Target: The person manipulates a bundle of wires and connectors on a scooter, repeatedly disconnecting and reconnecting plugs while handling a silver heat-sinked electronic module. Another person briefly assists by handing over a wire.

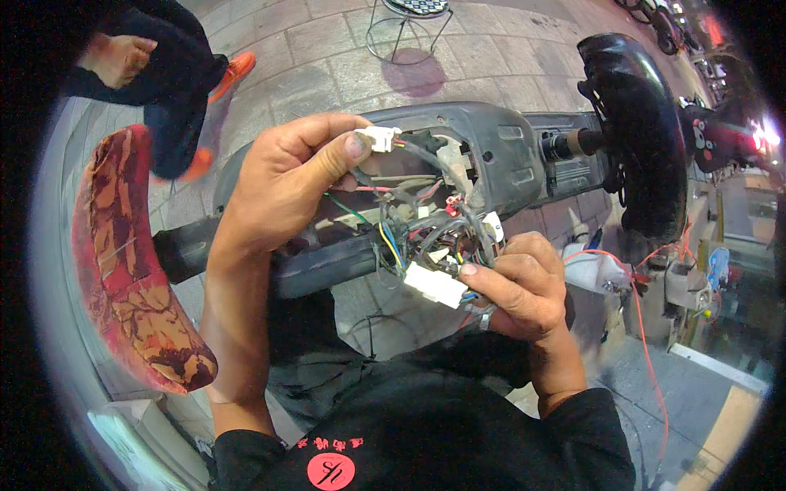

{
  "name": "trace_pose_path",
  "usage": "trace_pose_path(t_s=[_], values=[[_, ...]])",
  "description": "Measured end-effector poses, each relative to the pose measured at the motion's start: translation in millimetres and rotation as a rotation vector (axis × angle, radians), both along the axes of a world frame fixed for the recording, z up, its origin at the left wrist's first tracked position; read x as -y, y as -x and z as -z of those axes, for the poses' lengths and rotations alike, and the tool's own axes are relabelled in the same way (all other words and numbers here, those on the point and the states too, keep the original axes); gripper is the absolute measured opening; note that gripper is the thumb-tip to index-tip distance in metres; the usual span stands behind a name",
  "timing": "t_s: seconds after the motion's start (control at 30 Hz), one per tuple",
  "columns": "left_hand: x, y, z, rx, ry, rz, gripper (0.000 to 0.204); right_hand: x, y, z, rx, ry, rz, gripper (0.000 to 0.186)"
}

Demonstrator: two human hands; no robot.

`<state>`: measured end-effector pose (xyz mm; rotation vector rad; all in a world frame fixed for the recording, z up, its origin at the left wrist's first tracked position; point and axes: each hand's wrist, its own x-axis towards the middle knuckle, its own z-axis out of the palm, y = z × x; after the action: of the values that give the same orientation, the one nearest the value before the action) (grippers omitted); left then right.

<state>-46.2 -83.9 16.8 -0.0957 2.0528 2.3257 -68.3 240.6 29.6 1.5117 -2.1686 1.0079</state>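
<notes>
My left hand point(291, 184) pinches a small white connector point(380, 138) on dark wires, over an open compartment in a black scooter body point(512, 164). My right hand point(520, 286) grips the wire bundle point(450, 237), index finger and thumb beside a larger white connector block point(434, 285) with coloured wires. Red, green, yellow and blue wires tangle around a small red connector point(453, 204); what lies under the bundle is hidden. A worn red padded piece with peeling tan patches point(139, 254) is at the left end, a black seat point(634, 139) at the right.
Another person's hand point(131, 61) and dark-clothed leg with orange shoes point(229, 78) are at upper left. A wire-legged stool point(409, 29) stands on the paving point(508, 65). An orange cable point(647, 360) runs down past clutter at the right, near a board point(720, 442).
</notes>
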Motion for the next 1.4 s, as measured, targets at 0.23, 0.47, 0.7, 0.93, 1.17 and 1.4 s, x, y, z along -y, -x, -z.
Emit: trace_pose_path(t_s=[0.23, 0.47, 0.7, 0.93, 1.17, 1.4], values=[[-4.3, -5.1, -0.6, -0.016, -0.074, 0.004, 0.031, -3.3, -10.2, 3.1, -0.028, -0.003, 0.002, 0.05], [-5.4, -5.3, -10.5, 0.033, 0.059, 0.031, 0.032, -8.7, -4.4, 9.8, 0.154, 0.048, 0.006, 0.051], [-18.9, -4.2, -4.2, -0.06, -0.005, -0.045, 0.026, -3.8, -3.1, 13.0, 0.468, 0.055, 0.263, 0.033], [-32.7, -16.6, -7.0, -0.434, 0.457, -0.035, 0.028, 16.2, 13.4, 5.7, 0.756, 0.228, 0.349, 0.02], [-41.3, -19.5, -6.3, -0.279, 0.479, 0.117, 0.035, 25.9, 23.4, -5.1, 1.047, 0.297, 0.308, 0.021], [-42.5, -21.7, 1.7, -0.15, 0.264, 0.048, 0.026, 30.5, 35.7, -9.3, 1.189, 0.23, 0.325, 0.024]])
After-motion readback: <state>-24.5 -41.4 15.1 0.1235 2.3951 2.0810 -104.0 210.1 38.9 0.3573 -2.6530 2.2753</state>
